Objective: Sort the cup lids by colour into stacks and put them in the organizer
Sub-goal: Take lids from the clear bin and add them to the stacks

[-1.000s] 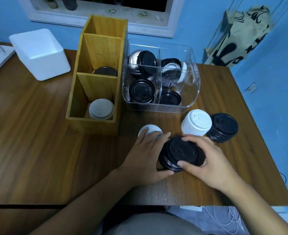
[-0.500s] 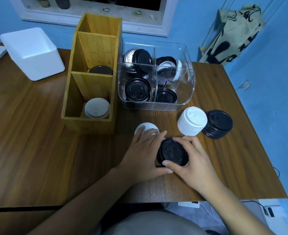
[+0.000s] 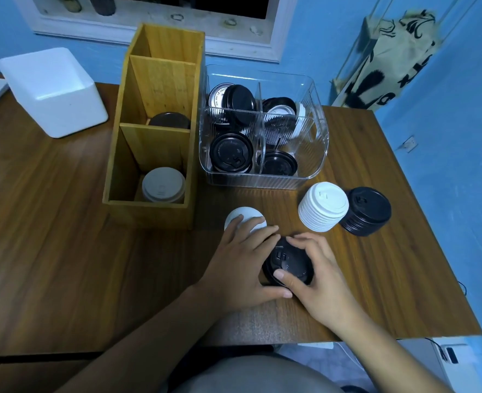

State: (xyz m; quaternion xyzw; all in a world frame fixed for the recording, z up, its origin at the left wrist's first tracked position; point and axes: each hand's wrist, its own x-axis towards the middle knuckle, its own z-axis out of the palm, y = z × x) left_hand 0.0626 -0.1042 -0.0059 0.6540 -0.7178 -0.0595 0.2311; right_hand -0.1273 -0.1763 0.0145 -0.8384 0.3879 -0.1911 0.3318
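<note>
Right now both hands are closed around a small black stack (image 3: 289, 260) of lids standing upright on the table (image 3: 64, 251), close to the near edge. The left hand (image 3: 242, 262) cups the stack's left side between thumb and forefinger. The right hand (image 3: 319, 282) grips it from the right, thumb on the near rim and fingers curled over the far rim. The left fingers also reach over a loose white lid (image 3: 245, 217) just beyond; whether they press on it is hard to tell from this angle. The step in hand looks like squaring up the black lids before they go away. The wooden organizer (image 3: 149, 217) lies ahead and to the left of the hands, its long axis running away from the person. Its near compartment holds pale lids (image 3: 163, 184) and the middle one dark lids (image 3: 170, 120), so the black stack would probably have to pass over the near compartment. The left hand is the nearer one to it. A white stack (image 3: 323, 207) and a taller black stack (image 3: 367, 211) wait to the right, touching, in front of a clear bin (image 3: 262, 180) with more unsorted lids.
</note>
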